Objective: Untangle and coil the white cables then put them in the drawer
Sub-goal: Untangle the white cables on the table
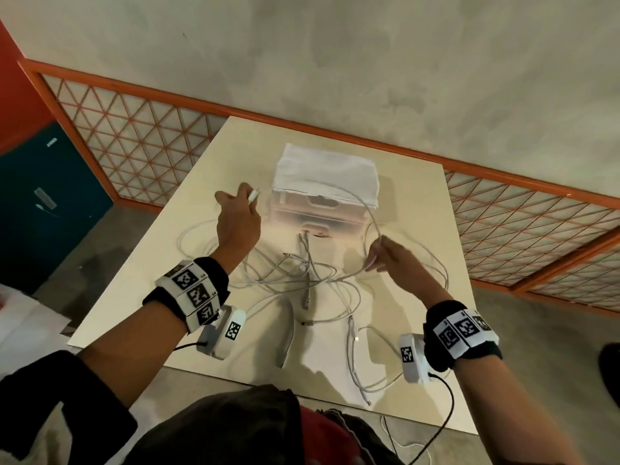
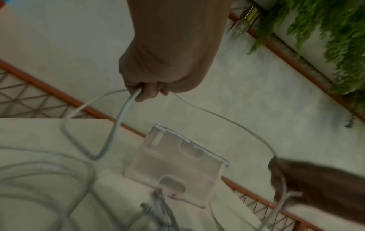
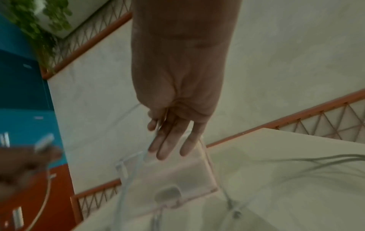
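Note:
Several white cables (image 1: pixel 302 276) lie tangled on the cream table (image 1: pixel 419 203), in front of a translucent drawer unit (image 1: pixel 318 213). My left hand (image 1: pixel 246 198) is raised left of the unit and grips one white cable near its plug (image 1: pixel 254 195). That cable arcs over the unit to my right hand (image 1: pixel 377 253), which pinches it between thumb and forefinger. In the left wrist view my left hand (image 2: pixel 148 90) is curled round the cable (image 2: pixel 122 118), which loops below. In the right wrist view my right hand (image 3: pixel 158 125) pinches the strand with the other fingers (image 3: pixel 164 150) straight. The drawers look closed.
A folded white cloth (image 1: pixel 325 169) lies on the drawer unit. One cable (image 1: pixel 365 387) hangs over the table's near edge. An orange lattice railing (image 1: pixel 134 146) runs behind and beside the table, with a teal cabinet (image 1: pixel 43 203) at the left.

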`<act>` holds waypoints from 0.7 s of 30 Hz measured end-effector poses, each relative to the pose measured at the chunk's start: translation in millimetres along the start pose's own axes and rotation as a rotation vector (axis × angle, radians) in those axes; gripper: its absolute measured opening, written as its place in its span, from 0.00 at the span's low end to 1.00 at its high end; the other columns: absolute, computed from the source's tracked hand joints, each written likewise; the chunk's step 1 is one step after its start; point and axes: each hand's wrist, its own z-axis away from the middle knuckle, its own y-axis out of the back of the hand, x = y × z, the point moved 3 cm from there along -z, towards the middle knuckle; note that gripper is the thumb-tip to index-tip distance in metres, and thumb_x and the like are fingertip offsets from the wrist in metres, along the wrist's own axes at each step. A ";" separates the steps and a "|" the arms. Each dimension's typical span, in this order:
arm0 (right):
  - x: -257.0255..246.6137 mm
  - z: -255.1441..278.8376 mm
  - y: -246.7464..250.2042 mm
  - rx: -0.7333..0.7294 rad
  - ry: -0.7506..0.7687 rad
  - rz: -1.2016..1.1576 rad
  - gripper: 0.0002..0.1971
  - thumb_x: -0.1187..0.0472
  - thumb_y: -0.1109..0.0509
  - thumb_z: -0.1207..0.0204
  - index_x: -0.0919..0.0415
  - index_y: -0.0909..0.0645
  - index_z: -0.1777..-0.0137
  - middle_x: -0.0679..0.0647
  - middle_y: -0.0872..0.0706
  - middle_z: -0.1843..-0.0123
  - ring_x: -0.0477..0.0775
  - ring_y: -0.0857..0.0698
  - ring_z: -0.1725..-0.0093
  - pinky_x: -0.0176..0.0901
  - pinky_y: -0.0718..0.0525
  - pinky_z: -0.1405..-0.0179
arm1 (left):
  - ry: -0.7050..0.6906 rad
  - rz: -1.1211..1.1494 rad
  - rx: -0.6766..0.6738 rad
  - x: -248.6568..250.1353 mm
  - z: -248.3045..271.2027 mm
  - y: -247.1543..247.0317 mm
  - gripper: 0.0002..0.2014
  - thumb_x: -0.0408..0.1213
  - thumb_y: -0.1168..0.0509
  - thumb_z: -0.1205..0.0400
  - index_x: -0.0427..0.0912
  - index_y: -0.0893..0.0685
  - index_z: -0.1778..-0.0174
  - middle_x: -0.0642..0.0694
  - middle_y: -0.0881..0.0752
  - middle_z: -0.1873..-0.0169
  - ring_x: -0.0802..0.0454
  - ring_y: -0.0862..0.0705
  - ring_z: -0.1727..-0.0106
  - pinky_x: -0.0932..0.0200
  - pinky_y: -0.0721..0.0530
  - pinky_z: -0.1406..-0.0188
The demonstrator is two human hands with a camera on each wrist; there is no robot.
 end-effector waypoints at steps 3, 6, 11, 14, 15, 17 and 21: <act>-36.1 0.3 21.4 0.312 0.133 -0.093 0.16 0.60 0.51 0.11 0.57 0.30 0.61 0.54 0.18 0.71 0.45 0.17 0.74 0.33 0.21 0.72 | 0.087 -0.172 -0.172 -21.6 7.8 -11.1 0.11 0.31 0.48 0.15 0.36 0.25 0.40 0.29 0.32 0.41 0.27 0.18 0.55 0.43 0.23 0.56; -57.0 3.1 41.0 0.554 0.254 0.042 0.14 0.60 0.50 0.12 0.62 0.29 0.57 0.53 0.22 0.72 0.49 0.23 0.75 0.34 0.26 0.72 | 0.060 -0.191 -0.239 -34.8 14.4 -16.7 0.10 0.35 0.47 0.14 0.37 0.21 0.49 0.35 0.31 0.49 0.29 0.18 0.53 0.46 0.23 0.55; -27.1 -4.8 41.3 0.501 0.206 0.189 0.11 0.61 0.43 0.14 0.62 0.20 0.53 0.55 0.21 0.66 0.55 0.21 0.67 0.39 0.26 0.65 | 0.045 -0.121 -0.275 -40.2 15.2 -16.7 0.13 0.41 0.42 0.15 0.40 0.13 0.52 0.34 0.25 0.44 0.33 0.18 0.44 0.46 0.21 0.46; 11.1 -6.0 28.0 0.388 0.029 0.366 0.10 0.63 0.36 0.18 0.60 0.15 0.43 0.63 0.17 0.48 0.65 0.18 0.46 0.55 0.22 0.45 | 0.027 -0.106 -0.271 -41.1 14.6 -16.0 0.13 0.42 0.40 0.16 0.40 0.12 0.52 0.35 0.24 0.44 0.36 0.18 0.42 0.46 0.22 0.46; 19.9 -3.3 20.0 0.343 -0.043 0.423 0.13 0.65 0.34 0.20 0.59 0.17 0.38 0.63 0.19 0.42 0.66 0.20 0.40 0.58 0.25 0.40 | 0.014 -0.103 -0.279 -40.4 15.5 -16.3 0.13 0.43 0.39 0.16 0.40 0.12 0.52 0.35 0.23 0.45 0.37 0.19 0.42 0.47 0.22 0.48; 24.6 2.6 1.4 0.307 -0.051 0.502 0.20 0.72 0.32 0.26 0.60 0.20 0.35 0.62 0.22 0.38 0.65 0.24 0.38 0.57 0.28 0.41 | -0.032 -0.109 -0.314 -35.9 18.0 -18.7 0.12 0.44 0.36 0.18 0.40 0.11 0.53 0.35 0.21 0.47 0.38 0.18 0.44 0.47 0.23 0.50; 14.7 5.0 -54.4 0.078 0.229 0.400 0.11 0.77 0.35 0.29 0.61 0.18 0.57 0.60 0.18 0.57 0.59 0.19 0.61 0.45 0.25 0.58 | -0.061 -0.127 -0.396 -30.4 25.8 -26.0 0.15 0.45 0.31 0.21 0.34 0.13 0.54 0.34 0.17 0.51 0.38 0.16 0.47 0.48 0.21 0.52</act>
